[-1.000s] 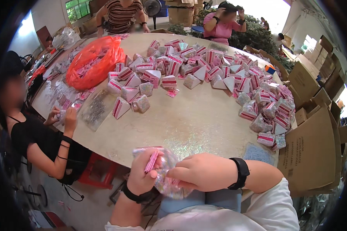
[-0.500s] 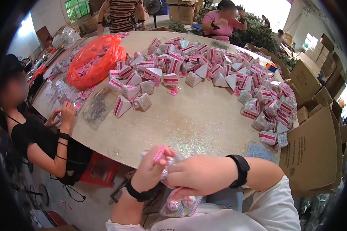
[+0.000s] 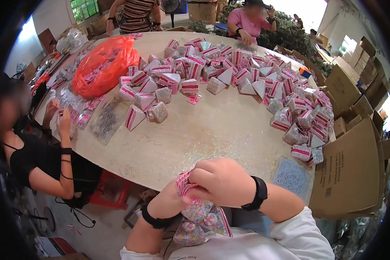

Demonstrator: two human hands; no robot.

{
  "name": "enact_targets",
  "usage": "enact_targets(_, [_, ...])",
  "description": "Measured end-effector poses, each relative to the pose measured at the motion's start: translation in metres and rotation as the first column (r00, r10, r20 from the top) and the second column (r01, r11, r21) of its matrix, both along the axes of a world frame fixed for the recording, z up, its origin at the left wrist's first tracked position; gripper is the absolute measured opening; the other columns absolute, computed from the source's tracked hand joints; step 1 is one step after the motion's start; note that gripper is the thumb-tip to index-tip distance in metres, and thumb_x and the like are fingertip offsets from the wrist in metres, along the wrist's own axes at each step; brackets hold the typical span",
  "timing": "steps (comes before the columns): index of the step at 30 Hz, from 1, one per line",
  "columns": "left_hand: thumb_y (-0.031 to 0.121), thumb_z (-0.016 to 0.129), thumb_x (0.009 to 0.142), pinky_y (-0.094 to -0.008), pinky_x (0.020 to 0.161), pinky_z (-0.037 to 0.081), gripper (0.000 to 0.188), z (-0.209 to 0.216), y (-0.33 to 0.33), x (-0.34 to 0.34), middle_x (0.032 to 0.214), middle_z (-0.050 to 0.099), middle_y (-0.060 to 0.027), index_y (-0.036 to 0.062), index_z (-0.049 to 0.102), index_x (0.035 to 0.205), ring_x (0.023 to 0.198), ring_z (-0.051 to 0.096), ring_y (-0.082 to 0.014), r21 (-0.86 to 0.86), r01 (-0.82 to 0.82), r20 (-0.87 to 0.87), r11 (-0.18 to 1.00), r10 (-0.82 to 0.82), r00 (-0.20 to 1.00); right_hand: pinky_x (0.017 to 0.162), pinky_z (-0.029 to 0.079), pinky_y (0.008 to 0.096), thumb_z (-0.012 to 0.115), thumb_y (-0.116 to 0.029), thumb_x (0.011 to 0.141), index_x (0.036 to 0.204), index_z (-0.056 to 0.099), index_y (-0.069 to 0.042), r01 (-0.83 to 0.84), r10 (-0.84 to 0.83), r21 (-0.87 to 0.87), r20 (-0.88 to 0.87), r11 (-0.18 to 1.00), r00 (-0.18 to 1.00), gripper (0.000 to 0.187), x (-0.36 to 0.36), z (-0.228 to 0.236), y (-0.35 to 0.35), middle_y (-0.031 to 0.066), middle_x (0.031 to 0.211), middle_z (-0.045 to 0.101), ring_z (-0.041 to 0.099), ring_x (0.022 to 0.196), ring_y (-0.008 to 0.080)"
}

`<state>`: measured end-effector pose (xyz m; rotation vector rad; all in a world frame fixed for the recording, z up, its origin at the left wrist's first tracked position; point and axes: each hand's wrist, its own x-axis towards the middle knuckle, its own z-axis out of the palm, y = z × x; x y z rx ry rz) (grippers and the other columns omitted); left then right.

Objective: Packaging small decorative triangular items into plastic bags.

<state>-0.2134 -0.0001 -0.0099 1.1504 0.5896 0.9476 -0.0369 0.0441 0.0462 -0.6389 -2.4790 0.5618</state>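
Note:
Close to my body, at the table's near edge, my left hand (image 3: 165,200) and my right hand (image 3: 224,181) meet. Both are closed on a pink-and-white striped piece (image 3: 186,186), which looks thin and folded; its exact kind I cannot make out. My right hand covers part of the left fingers. Below the hands hang several cake-slice-shaped ornaments (image 3: 190,232) with speckled pastel sides and pink edges. How they are joined to the striped piece is hidden.
Many cake-slice ornaments (image 3: 212,65) are heaped across the far and right table (image 3: 195,134). A red plastic bag (image 3: 84,80) stands at left, near a tray of hooks or wires (image 3: 106,121). Pale strings (image 3: 292,175) lie right, beside a cardboard box (image 3: 349,173). Co-workers sit or stand around.
My hands have turned and shifted, with the striped piece now fanned between them. The ornaments below hang in fuller view. The co-worker at left has raised both hands.

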Motion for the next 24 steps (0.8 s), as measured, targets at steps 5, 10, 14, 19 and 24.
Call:
enact_targets(5, [0.019,0.078,0.073,-0.0274,0.084,0.044,0.054,0.005,0.002,-0.006,0.104,0.057,-0.0038,-0.0003,0.051,0.116,0.094,0.051,-0.0104,-0.097,0.071,-0.085,0.993,-0.079,0.993,0.057,0.047,0.0370,0.066,-0.017,0.078,0.085,0.056,-0.007,0.050,-0.052,-0.097,-0.022,0.994,0.998,0.016,0.003,-0.004,-0.011,0.0097,0.078,0.055,0.058,0.067,0.0304])
enact_targets(10, [0.013,0.079,0.072,-0.0279,0.085,0.044,0.052,0.001,0.008,0.001,0.105,0.058,-0.0049,0.0000,0.052,0.115,0.096,0.052,-0.0118,0.093,0.044,-0.174,0.995,-0.028,0.984,0.060,0.047,0.0373,0.064,-0.013,0.080,0.089,0.057,-0.006,-0.026,0.006,-0.231,-0.089,0.973,0.996,0.014,0.013,-0.006,-0.012,0.0107,0.082,0.055,0.058,0.069,0.0313])
enact_targets(14, [0.008,0.074,0.073,-0.0279,0.081,0.045,0.040,0.010,0.009,0.004,0.099,0.059,-0.0053,0.0003,0.056,0.108,0.091,0.053,-0.0113,0.046,0.073,-0.206,0.996,-0.062,0.976,0.062,0.047,0.0369,0.064,-0.014,0.081,0.091,0.058,-0.005,0.030,-0.046,-0.246,-0.060,0.969,0.997,0.014,0.017,-0.005,-0.015,0.0105,0.081,0.055,0.058,0.071,0.0304])
enact_targets(19, [0.005,0.069,0.074,-0.0280,0.070,0.046,0.025,0.001,0.005,0.006,0.084,0.061,-0.0057,0.0003,0.060,0.097,0.078,0.055,-0.0113,0.159,-0.017,-0.351,0.987,0.072,0.933,0.064,0.047,0.0360,0.063,-0.012,0.082,0.091,0.059,-0.004,0.090,-0.083,-0.285,0.039,0.954,0.996,0.013,0.020,-0.003,-0.019,0.0112,0.084,0.056,0.058,0.075,0.0295])
enact_targets(24, [0.007,0.069,0.078,-0.0272,0.067,0.046,0.020,0.005,0.001,0.006,0.081,0.061,-0.0058,0.0002,0.060,0.094,0.074,0.054,-0.0115,0.147,-0.039,-0.345,0.988,0.089,0.935,0.070,0.048,0.0386,0.059,-0.013,0.083,0.095,0.057,-0.005,0.012,-0.033,-0.403,-0.044,0.915,0.999,0.015,0.027,-0.005,-0.016,0.0129,0.090,0.054,0.058,0.080,0.0322])
